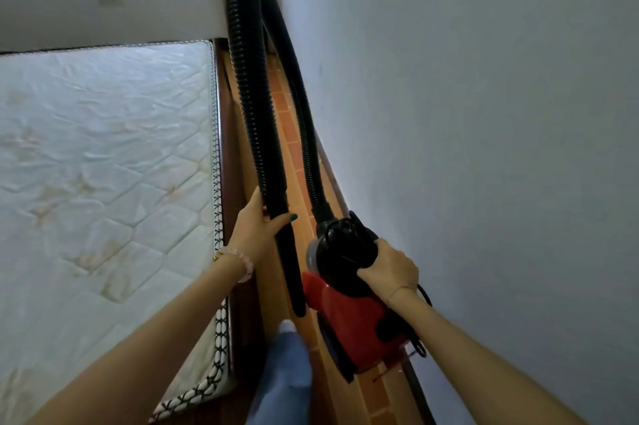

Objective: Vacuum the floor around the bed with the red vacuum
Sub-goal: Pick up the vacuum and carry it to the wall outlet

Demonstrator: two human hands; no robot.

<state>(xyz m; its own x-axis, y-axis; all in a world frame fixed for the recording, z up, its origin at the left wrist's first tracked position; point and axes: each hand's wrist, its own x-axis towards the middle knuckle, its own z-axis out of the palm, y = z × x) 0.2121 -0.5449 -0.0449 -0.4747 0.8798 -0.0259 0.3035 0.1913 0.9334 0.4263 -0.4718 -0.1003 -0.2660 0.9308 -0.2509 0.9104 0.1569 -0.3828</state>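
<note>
Head-worn view, steeply down at floor

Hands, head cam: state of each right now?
Left hand: grips the black hose near its nozzle end.
Right hand: grips the red vacuum by its black top.

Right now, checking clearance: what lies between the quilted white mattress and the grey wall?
Head view: dark wooden bed rail, orange tiled floor strip, black ribbed hose, red vacuum.

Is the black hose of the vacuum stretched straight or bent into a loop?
Bent: the hose rises from the red vacuum, arches over, and returns to the left hand.
</note>
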